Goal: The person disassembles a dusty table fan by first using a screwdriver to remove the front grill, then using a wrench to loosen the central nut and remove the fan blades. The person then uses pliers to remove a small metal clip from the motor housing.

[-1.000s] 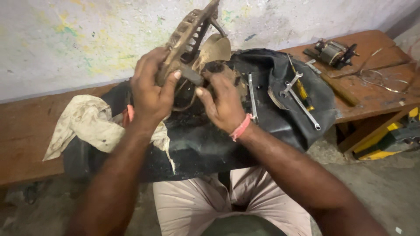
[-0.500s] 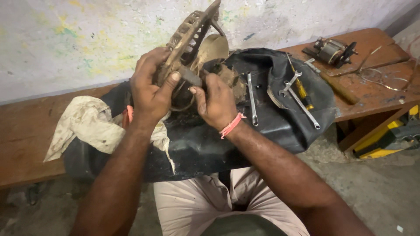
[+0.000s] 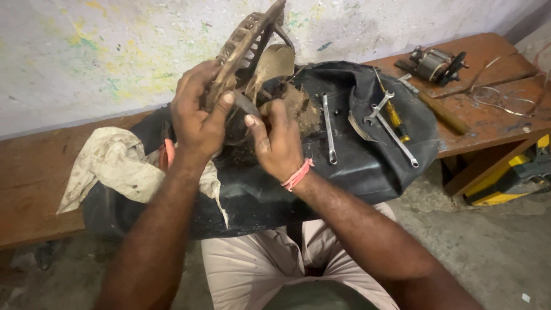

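Note:
My left hand (image 3: 198, 117) grips a dirty, rusty slotted metal housing (image 3: 244, 40), held tilted up above the black rubber sheet (image 3: 344, 166). My right hand (image 3: 278, 140), with a pink band at the wrist, has its fingers closed on a dirt-caked part (image 3: 298, 106) just below and right of the housing. Whether that part is joined to the housing is hidden by my fingers. Both hands are close together over the sheet, in front of my lap.
Spanners (image 3: 328, 129) (image 3: 396, 135) and a yellow-handled screwdriver (image 3: 393, 112) lie on the sheet. A stained white rag (image 3: 109, 166) and red-handled pliers (image 3: 166, 154) lie at left. The wooden bench (image 3: 488, 115) carries a small motor (image 3: 433, 63), a wooden handle (image 3: 439, 112) and wire. A painted wall stands behind.
My right hand has shifted a little left and lower under the housing. The left hand and housing stay nearly in place.

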The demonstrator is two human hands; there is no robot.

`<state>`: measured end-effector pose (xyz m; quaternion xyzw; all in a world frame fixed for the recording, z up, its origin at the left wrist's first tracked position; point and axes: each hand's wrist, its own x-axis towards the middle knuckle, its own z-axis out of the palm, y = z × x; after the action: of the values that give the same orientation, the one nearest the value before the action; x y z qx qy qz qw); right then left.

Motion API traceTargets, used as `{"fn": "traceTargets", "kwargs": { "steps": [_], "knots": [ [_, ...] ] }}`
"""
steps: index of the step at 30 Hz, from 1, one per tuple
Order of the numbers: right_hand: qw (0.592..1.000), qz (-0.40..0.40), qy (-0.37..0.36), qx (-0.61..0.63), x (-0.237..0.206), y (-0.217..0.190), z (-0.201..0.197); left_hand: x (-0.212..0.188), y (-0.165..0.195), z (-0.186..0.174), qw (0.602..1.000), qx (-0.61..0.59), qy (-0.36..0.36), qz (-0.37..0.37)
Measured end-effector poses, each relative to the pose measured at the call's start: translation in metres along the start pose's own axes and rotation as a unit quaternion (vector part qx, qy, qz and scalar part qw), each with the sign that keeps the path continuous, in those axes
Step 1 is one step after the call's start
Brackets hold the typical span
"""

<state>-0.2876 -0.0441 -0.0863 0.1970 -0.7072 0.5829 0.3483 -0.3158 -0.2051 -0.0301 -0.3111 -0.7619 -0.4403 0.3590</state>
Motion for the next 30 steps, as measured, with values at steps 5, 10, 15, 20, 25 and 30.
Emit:
{"fn": "traceTargets", "kwargs": {
  "steps": [5, 10, 15, 20, 25, 30],
  "knots": [
    [0.998, 0.054, -0.005, 0.033, -0.003, -0.008, 0.002, -0.001, 0.002, 0.000, 1.000, 0.009, -0.005, -0.005],
    [0.970, 0.181, -0.051, 0.152, -0.003, -0.016, -0.002, -0.001, 0.003, -0.001, 1.000, -0.012, -0.010, 0.005],
    [0.930, 0.294, -0.086, 0.203, 0.001, -0.020, -0.007, -0.003, 0.001, -0.003, 1.000, -0.003, -0.012, 0.019],
    [0.872, 0.370, -0.118, 0.299, 0.005, -0.022, -0.011, -0.005, -0.003, -0.002, 0.999, 0.007, -0.007, 0.031],
    [0.815, 0.407, -0.141, 0.388, 0.008, -0.021, -0.017, -0.006, -0.004, 0.000, 1.000, 0.003, -0.004, 0.026],
    [0.801, 0.423, -0.191, 0.377, 0.008, -0.010, -0.026, -0.009, 0.001, -0.002, 1.000, -0.001, -0.012, 0.013]
  ]
}}
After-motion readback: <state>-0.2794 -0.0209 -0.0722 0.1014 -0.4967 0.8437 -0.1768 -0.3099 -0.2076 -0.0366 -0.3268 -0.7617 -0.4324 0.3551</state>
